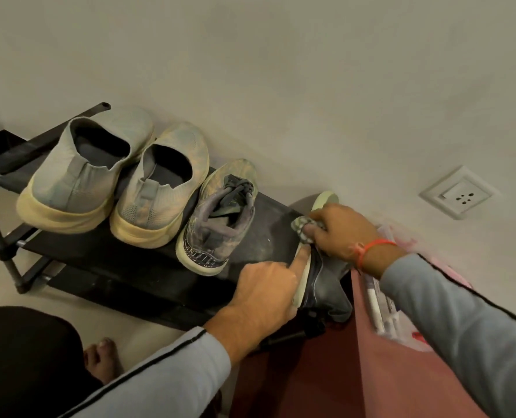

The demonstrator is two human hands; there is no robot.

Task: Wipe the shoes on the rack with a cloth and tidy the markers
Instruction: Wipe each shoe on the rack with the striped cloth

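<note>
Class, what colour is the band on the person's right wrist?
Orange-red; the band shows clearly in the head view, just above the grey sleeve.

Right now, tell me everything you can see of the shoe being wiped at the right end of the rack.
The dark shoe lies tipped on its side at the right end of the black rack, pale sole edge facing left, beside the red cabinet. Its upper looks like dark grey leather or synthetic; the pale toe pokes out near the wall. The left hand holds it at the heel with one finger along the sole, while the right hand presses a checked cloth against it. Much of it is hidden.
</note>
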